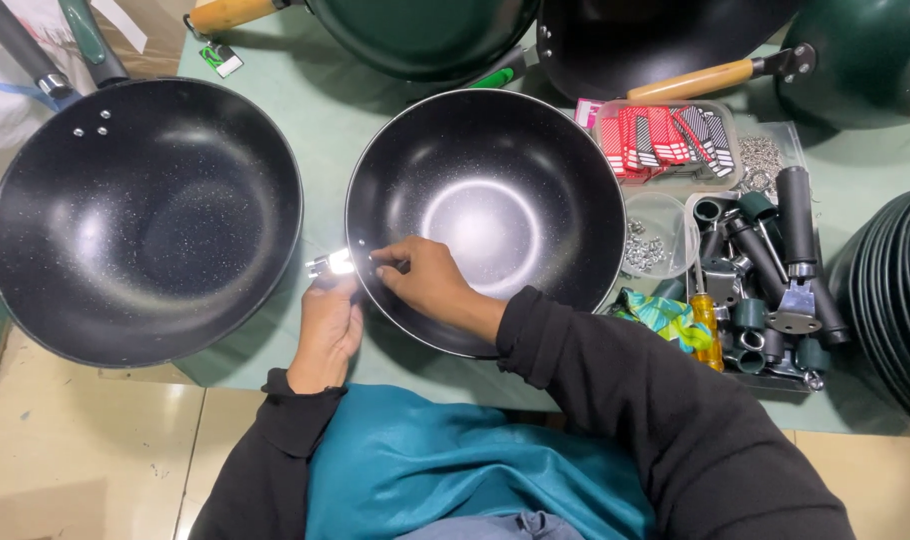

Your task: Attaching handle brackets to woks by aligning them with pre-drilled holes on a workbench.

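Hidden, cropped and unclear parts

The shiny metal piece (331, 265) at the pan's (485, 215) rim is washed out by glare, so its shape cannot be told. The right hand (430, 285) covers whatever its fingertips pinch inside the rim. The stack of pans (890, 300) is cut off by the right edge, and the pans at the top by the upper edge. The small bits in the clear cup (655, 240) are too tiny to identify.
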